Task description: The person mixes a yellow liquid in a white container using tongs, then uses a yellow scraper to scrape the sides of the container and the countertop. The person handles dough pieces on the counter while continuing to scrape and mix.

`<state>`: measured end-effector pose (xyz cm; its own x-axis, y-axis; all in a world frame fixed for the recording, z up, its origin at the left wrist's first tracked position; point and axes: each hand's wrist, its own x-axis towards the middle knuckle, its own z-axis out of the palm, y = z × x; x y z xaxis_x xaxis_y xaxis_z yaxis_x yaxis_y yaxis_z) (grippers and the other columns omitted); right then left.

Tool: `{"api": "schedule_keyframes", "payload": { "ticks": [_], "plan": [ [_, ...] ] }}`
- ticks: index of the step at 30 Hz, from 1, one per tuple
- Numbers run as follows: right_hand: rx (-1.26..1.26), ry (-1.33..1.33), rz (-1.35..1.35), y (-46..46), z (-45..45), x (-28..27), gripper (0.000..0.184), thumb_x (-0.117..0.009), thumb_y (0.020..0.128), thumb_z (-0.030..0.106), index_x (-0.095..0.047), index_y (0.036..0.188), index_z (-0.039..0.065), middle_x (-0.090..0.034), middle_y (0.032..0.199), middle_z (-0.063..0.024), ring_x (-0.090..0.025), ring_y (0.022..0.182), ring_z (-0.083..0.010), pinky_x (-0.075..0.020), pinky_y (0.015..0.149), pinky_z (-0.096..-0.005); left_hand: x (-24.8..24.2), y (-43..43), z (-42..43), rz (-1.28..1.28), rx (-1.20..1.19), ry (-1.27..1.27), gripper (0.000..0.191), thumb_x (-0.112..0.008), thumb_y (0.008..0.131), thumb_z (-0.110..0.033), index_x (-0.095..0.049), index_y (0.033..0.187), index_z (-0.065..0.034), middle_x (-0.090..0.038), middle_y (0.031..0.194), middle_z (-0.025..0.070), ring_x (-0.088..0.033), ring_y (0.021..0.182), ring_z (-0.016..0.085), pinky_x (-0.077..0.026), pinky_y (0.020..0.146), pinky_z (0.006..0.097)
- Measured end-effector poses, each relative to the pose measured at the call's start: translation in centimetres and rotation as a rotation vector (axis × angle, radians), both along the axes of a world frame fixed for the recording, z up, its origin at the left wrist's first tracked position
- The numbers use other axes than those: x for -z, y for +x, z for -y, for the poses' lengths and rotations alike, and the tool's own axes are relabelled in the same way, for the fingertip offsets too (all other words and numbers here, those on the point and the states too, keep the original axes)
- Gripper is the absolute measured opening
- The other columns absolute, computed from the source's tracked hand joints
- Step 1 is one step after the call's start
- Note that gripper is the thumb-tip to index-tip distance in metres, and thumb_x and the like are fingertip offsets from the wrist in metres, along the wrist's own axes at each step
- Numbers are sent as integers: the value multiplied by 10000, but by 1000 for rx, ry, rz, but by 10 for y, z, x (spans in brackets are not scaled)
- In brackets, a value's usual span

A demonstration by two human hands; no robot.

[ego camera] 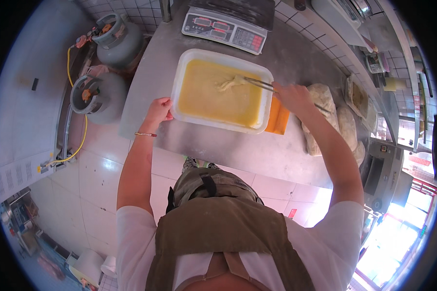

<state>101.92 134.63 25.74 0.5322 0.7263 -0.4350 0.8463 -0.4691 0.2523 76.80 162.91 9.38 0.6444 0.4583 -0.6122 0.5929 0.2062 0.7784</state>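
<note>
A white plastic tray (222, 127) sits on the steel table, holding a shallow yellow liquid (211, 98). My left hand (160, 111) pinches the tray's left rim. In my right hand (294, 97), above the tray's right edge, is a pair of long thin chopsticks (260, 83); their rear end sticks out behind the hand. The front tips reach a pale, soft lump (233, 83) at the liquid's surface, right of the middle. Whether the tips grip the lump or only touch it, I cannot tell. An orange flat-sided object (278, 118) lies partly hidden beneath the tray's right side.
A digital weighing scale (224, 31) stands on the table (218, 145) beyond the tray. Filled bags (322, 105) lie at the right, below a wall shelf (349, 47). Two gas cylinders (105, 94) with a yellow hose (82, 140) stand on the floor left of the table.
</note>
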Motion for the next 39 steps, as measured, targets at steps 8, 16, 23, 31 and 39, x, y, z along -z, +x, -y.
{"api": "schedule_keyframes", "payload": {
  "ticks": [8, 16, 23, 31, 39],
  "plan": [
    [60, -121, -42, 21, -10, 35, 260, -471, 896, 322, -521, 1053, 121, -615, 862, -124, -611, 823, -289, -495, 687, -413, 1, -3, 1, -5, 22, -11, 239, -505, 903, -232, -602, 968, -24, -604, 768, 44, -601, 637, 127, -538, 612, 273],
    [296, -44, -332, 6, 26, 45, 293, -415, 919, 335, -522, 1047, 94, -596, 905, -150, -583, 880, -320, -468, 734, -445, -5, 1, 3, -21, 30, 8, 240, -511, 894, -229, -603, 923, -9, -581, 711, 35, -586, 607, 114, -540, 595, 276],
    [329, -28, -518, -44, 4, 25, 303, -401, 928, 345, -523, 1103, 130, -597, 925, -151, -576, 876, -309, -456, 740, -429, -2, -2, 1, 0, 12, -2, 235, -518, 894, -230, -599, 928, -12, -565, 691, 28, -574, 591, 110, -538, 588, 275],
    [666, -87, -641, 22, 41, 27, 307, -412, 933, 354, -538, 1048, 98, -497, 638, -94, -486, 500, -205, -406, 460, -348, -2, 0, 0, -3, 45, -7, 223, -514, 902, -227, -605, 977, -38, -575, 712, 20, -574, 591, 105, -536, 596, 267],
    [971, -17, -1084, -8, 11, 64, 351, -400, 930, 359, -525, 1096, 76, -387, 515, -22, -329, 364, -100, -308, 364, -280, 0, -3, -4, -16, 100, -6, 253, -505, 907, -236, -620, 1035, -50, -580, 708, 9, -576, 611, 86, -528, 586, 250]
  ]
}}
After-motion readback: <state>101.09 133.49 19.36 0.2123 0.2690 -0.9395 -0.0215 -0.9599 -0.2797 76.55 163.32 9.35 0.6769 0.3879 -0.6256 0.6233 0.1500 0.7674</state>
